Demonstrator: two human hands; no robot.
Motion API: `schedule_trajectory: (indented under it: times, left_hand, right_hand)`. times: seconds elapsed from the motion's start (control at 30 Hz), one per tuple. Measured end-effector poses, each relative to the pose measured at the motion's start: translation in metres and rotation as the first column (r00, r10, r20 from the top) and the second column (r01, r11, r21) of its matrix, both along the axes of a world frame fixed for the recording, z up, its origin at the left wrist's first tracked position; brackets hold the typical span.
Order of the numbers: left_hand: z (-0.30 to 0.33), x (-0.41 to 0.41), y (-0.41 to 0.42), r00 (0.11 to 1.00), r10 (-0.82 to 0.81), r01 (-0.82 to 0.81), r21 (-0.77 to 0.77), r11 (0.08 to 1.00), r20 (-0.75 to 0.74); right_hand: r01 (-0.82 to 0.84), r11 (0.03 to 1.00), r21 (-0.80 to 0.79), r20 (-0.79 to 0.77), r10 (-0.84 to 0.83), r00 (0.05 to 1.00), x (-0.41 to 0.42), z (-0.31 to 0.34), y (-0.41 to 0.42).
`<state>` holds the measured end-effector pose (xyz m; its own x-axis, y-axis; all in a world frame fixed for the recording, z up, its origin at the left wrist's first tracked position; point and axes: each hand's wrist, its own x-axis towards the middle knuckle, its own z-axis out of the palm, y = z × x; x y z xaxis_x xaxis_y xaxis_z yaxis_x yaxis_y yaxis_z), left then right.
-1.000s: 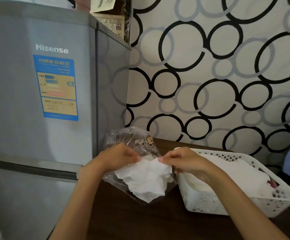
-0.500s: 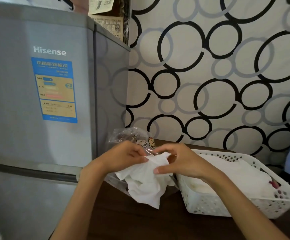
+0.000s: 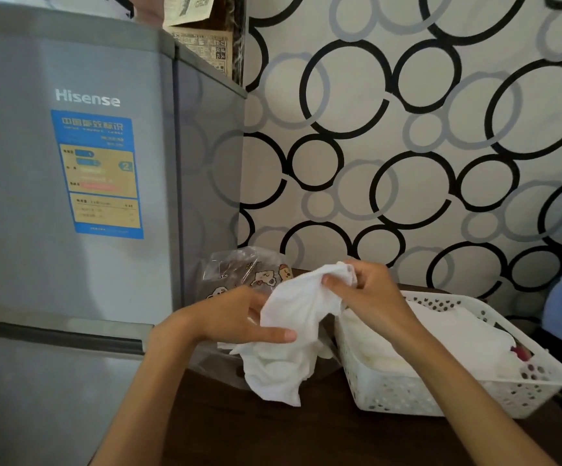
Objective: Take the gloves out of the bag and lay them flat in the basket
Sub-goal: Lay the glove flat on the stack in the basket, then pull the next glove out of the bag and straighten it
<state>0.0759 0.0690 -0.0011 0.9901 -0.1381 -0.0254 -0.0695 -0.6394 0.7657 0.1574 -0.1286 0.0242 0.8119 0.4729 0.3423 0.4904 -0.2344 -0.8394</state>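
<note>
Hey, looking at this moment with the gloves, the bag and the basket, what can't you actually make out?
Head view only:
- Bag: its lower part and opening sit behind the left hand and the white glove; whether more gloves remain inside cannot be told.
- Glove: bunched, so its shape is unclear.
- Basket: the right hand and forearm cover part of the white contents; the small red item at the far end is too small to identify.

Grey Hisense fridge point(image 3: 71, 196) at left, black-and-grey circle-patterned wall point(image 3: 407, 129), dark wooden table point(image 3: 272, 432)
</note>
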Motion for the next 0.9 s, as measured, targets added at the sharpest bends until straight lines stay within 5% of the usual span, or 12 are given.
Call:
schedule_trajectory:
  times: [0.13, 0.33, 0.47, 0.9]
  left_hand:
    - [0.001, 0.004, 0.000, 0.972, 0.167, -0.155, -0.084, 0.984, 0.167]
    - [0.008, 0.003, -0.006, 0.882, 0.366, -0.259, -0.343, 0.903, 0.297]
    - [0.008, 0.005, -0.011, 0.829, 0.440, -0.302, -0.388, 0.871, 0.344]
    - [0.062, 0.010, -0.064, 0.757, 0.471, -0.274, -0.434, 0.858, 0.453]
  right_hand:
    - [0.080, 0.988, 0.132, -0.094, -0.067, 0.993, 0.001, 0.010, -0.004]
    - [-0.113, 0.991, 0.071, -0.328, 0.130, 0.936, 0.010, 0.016, -0.022]
    - [-0.033, 0.987, 0.157, -0.435, 0.099, 0.895, 0.020, 0.014, -0.034]
    - [0.244, 0.895, 0.374, -0.244, -0.158, 0.957, 0.020, 0.049, -0.078]
